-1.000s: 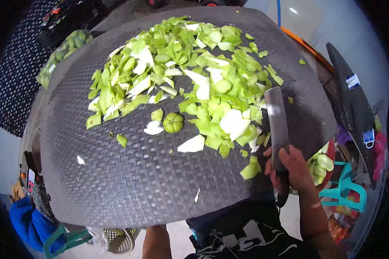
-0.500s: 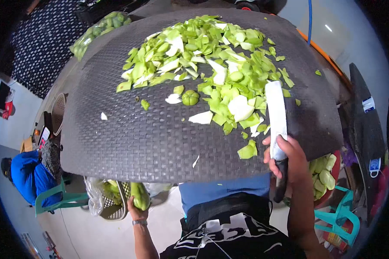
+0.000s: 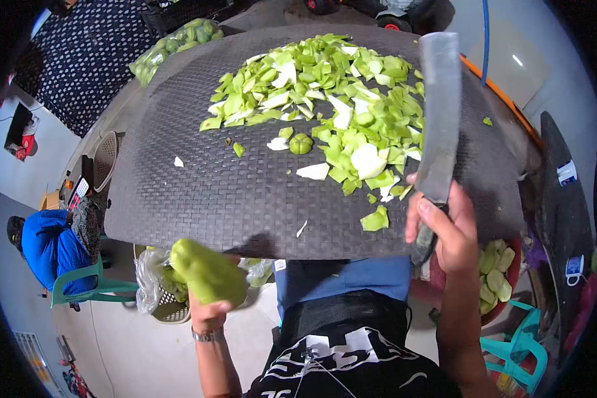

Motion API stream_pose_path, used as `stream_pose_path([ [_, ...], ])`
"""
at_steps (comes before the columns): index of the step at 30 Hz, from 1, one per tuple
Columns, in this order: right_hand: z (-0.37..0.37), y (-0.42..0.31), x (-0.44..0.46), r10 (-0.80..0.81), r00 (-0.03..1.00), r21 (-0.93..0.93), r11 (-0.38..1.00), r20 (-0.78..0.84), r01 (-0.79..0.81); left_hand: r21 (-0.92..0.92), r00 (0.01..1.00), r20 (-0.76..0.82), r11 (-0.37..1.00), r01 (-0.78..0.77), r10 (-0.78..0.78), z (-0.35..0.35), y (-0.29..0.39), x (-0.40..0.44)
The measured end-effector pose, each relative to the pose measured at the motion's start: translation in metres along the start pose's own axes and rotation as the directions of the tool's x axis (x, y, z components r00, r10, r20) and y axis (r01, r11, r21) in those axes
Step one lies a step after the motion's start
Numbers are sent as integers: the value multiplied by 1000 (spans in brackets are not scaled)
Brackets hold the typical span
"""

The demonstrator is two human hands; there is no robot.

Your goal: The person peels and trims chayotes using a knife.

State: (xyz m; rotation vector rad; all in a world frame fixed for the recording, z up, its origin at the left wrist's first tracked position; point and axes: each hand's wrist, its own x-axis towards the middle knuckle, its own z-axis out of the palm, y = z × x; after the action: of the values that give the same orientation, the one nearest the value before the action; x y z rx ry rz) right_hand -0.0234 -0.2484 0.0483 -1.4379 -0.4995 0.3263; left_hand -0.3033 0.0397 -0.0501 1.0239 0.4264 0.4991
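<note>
My left hand [image 3: 207,310] is wrapped round the lower end of a whole green chayote [image 3: 207,273], tilted up just off the near left edge of the table. In my right hand [image 3: 448,229] is a large broad-bladed knife [image 3: 440,113], gripped by its dark handle with the blade pointing up and away over the table's right side. Left of the blade lies a wide heap of green and white chayote peelings [image 3: 371,126] on the dark woven-pattern tabletop [image 3: 199,199]. A ribbed green chayote end [image 3: 301,144] sits at the heap's near side.
A crate [image 3: 170,312] with chayotes and a plastic bag stands below the table at left. Under the right edge, a red basin [image 3: 504,302] holds pale peeled pieces. A bagged pile of chayotes [image 3: 179,43] is at the far left. Someone in blue [image 3: 53,249] sits at left.
My left hand has lifted the chayote from beside the crate up to the table edge. My right hand has raised the knife, its blade now higher and farther from the peelings.
</note>
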Motion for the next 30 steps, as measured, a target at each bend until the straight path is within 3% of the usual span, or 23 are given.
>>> stream_pose_path([
  [1,-2,-5,8,73,995,32,997,67,-75,234,998,48,971,-44,33,22,10,17],
  [3,-7,-15,17,220,954,82,967,203,-241,526,976,209,834,-166,63,52,19,52],
  [5,-11,-2,21,234,935,-70,972,266,-223,610,961,264,756,-236,87,90,21,74],
  [7,2,-8,14,28,969,-359,931,244,64,646,941,330,708,-287,81,121,22,88],
  [8,10,-17,12,-87,964,-503,840,250,206,662,926,368,675,-326,86,127,16,94],
  [10,14,-15,5,-173,905,-651,644,388,402,688,894,440,607,-397,87,142,5,102],
  [12,18,-10,4,-286,831,-695,456,476,555,629,889,440,662,-408,129,161,1,93],
  [16,11,-9,6,-162,849,-730,448,502,517,702,859,495,521,-485,133,167,-6,87],
  [19,5,-5,8,-115,853,-734,459,509,500,662,826,558,557,-502,81,158,-14,94],
  [22,6,-5,12,-109,856,-744,449,505,496,664,813,569,514,-543,125,160,-17,94],
  [25,2,-4,16,-59,866,-708,549,497,444,721,881,470,553,-417,52,167,-13,92],
  [28,0,-8,19,2,863,-742,511,505,433,690,851,510,531,-492,126,169,-15,94],
  [30,0,-6,23,-58,854,-721,508,518,472,664,859,504,598,-449,86,165,-23,101],
])
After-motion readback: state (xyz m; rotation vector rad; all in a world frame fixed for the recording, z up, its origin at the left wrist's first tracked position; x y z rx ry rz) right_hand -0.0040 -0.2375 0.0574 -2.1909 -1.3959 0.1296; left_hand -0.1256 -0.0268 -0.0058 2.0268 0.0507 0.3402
